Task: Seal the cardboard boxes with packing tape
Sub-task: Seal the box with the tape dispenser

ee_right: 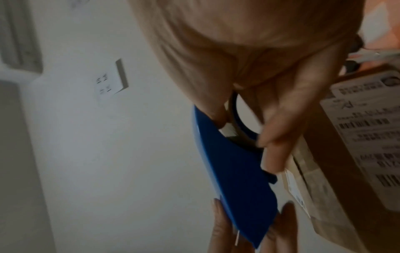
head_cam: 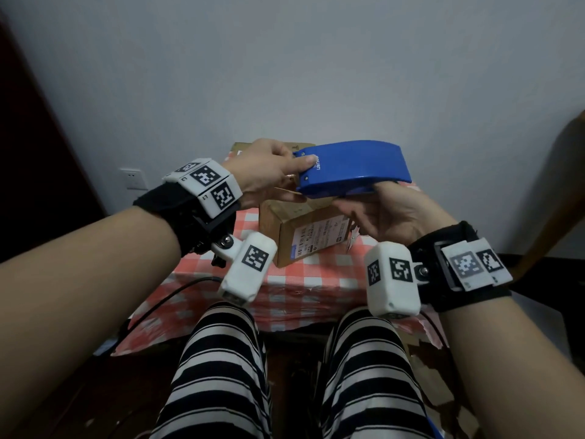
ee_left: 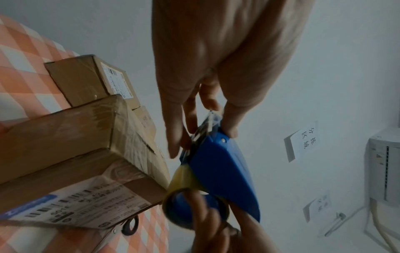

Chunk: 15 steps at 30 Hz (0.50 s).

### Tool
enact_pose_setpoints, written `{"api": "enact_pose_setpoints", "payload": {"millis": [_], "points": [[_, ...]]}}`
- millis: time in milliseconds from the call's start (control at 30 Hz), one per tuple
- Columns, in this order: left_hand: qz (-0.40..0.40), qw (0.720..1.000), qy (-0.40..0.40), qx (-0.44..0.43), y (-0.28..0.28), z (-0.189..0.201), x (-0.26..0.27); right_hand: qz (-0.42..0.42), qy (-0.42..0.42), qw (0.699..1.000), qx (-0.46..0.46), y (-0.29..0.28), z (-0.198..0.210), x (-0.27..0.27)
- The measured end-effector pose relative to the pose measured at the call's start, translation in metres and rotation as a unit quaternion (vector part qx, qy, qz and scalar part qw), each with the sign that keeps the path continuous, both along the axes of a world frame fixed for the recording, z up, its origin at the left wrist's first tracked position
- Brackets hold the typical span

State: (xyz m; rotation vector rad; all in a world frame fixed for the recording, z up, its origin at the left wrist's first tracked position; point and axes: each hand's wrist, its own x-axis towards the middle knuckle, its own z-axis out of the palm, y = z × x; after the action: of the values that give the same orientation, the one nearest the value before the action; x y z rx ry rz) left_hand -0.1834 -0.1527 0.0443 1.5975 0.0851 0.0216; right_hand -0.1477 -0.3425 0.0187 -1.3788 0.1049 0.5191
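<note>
A blue tape dispenser (head_cam: 351,167) is held in the air above a cardboard box (head_cam: 304,236) with a white shipping label. My left hand (head_cam: 272,172) pinches its cutter end, thumb on the top face. My right hand (head_cam: 386,213) grips it from below, fingers through the tape roll's core. In the left wrist view the dispenser (ee_left: 220,171) shows a yellowish tape roll (ee_left: 184,179) beside the nearest box (ee_left: 71,154). In the right wrist view the dispenser (ee_right: 229,171) is next to the labelled box (ee_right: 357,154).
The boxes sit on a small table with a red-and-white checked cloth (head_cam: 313,280). A second box (ee_left: 86,78) and another lie behind the first. My striped trouser legs (head_cam: 221,375) are below the table edge. A grey wall (head_cam: 285,74) is close behind.
</note>
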Motion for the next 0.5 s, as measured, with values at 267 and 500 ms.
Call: {"api": "enact_pose_setpoints", "payload": {"millis": [267,500], "points": [[0.055,0.998,-0.03,0.025,-0.005,0.0,0.004,0.006,-0.008,0.983,0.184,-0.004,-0.005,-0.005],[0.039,0.999,-0.024,0.002,-0.016,0.003,0.003,-0.066,-0.095,0.983,0.141,0.0,-0.007,-0.01]]}}
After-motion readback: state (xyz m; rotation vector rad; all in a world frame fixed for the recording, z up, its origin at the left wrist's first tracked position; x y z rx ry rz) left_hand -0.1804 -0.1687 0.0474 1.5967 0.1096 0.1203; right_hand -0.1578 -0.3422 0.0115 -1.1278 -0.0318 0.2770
